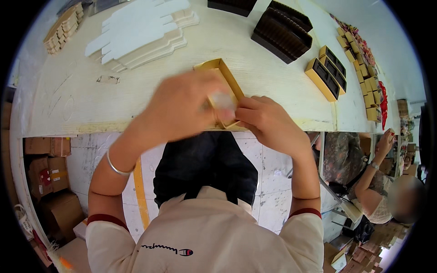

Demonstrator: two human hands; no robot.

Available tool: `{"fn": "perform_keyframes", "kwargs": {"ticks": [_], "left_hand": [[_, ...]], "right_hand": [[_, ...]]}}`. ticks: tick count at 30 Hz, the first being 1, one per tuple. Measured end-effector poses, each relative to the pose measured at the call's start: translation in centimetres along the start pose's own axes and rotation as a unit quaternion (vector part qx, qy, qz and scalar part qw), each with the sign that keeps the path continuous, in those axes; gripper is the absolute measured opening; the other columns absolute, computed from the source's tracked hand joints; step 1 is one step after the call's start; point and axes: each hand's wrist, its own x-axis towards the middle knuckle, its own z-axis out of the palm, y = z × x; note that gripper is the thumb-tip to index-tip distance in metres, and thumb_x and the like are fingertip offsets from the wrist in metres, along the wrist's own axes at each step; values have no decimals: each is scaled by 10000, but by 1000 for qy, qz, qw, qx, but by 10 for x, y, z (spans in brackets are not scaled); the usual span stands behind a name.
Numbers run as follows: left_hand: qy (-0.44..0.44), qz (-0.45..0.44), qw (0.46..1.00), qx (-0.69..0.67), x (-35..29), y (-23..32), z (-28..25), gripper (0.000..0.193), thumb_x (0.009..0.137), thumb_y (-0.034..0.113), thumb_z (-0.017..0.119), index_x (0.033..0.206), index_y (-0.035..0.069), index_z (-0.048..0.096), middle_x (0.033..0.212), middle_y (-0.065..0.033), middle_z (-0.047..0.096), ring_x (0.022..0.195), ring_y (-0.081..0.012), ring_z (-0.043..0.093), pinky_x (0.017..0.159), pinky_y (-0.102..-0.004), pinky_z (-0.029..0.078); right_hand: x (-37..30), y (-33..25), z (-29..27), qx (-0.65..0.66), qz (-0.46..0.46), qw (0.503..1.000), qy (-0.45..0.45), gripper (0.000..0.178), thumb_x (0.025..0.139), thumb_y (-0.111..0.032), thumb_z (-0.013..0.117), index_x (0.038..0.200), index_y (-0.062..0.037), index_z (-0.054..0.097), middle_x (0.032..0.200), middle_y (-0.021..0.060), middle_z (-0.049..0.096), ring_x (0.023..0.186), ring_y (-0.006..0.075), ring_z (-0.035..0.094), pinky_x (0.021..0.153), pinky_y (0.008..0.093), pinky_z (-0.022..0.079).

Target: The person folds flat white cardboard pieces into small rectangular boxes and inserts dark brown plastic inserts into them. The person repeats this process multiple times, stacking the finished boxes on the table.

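Note:
A shallow gold cardboard box [231, 81] with an open top rests at the table's front edge, in front of my body. My right hand [268, 117] pinches its near right corner between thumb and fingers. Over the box's left side, my left hand [184, 105] is smeared by motion, with a silver bangle on the wrist. Something whitish and blurred [224, 101] shows by the left fingertips inside the box; whether those fingers hold it I cannot make out. The left hand hides much of the box's interior.
Flat white card blanks [136, 34] are stacked at the back left. Dark brown plastic trays [282, 34] stand at the back right, near gold boxes with dark inserts [324, 77]. Small gold boxes [366, 84] line the far right. Another person [375, 193] sits to the right.

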Motion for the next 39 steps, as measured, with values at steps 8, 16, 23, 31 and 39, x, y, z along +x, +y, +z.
{"fn": "perform_keyframes", "kwargs": {"ticks": [8, 16, 23, 31, 39], "left_hand": [[-115, -188, 975, 11, 41, -24, -21, 356, 797, 203, 655, 1112, 50, 595, 789, -91, 636, 723, -280, 595, 650, -350, 464], [-174, -106, 971, 125, 55, -44, -8, 389, 708, 33, 552, 1097, 51, 547, 814, -176, 637, 801, -366, 605, 692, -414, 463], [-324, -329, 887, -19, 53, -16, -36, 629, 744, 186, 690, 1316, 86, 450, 920, -166, 624, 886, -305, 614, 770, -398, 462], [-139, -107, 984, 5, 13, -19, -26, 919, 694, 237, 803, 1461, 131, 308, 1154, -169, 582, 1076, -315, 546, 938, -364, 428], [-142, -83, 986, 6, -1, -23, -12, 674, 748, 273, 768, 1315, 45, 485, 1177, -181, 577, 1041, -326, 549, 941, -367, 432]], "right_hand": [[-8, -1, -3, -16, -46, 997, 64, 291, 685, -224, 788, 831, -51, 605, 1005, 118, 556, 999, 339, 533, 850, 400, 438], [-2, 13, 14, -36, -60, 989, 132, 199, 610, -125, 672, 755, -7, 602, 1002, 184, 525, 1103, 401, 505, 918, 427, 449], [1, 37, -3, 55, -82, 977, 190, 239, 730, -162, 691, 895, -10, 611, 1073, 178, 557, 1123, 379, 506, 935, 420, 437], [14, 113, -72, -292, 99, 905, 293, 138, 779, -114, 696, 877, -28, 653, 897, 84, 619, 910, 274, 566, 803, 429, 435], [23, 104, -98, -161, 161, 946, 230, 194, 790, -162, 715, 797, 13, 632, 783, 114, 591, 736, 258, 557, 672, 359, 445]]}}
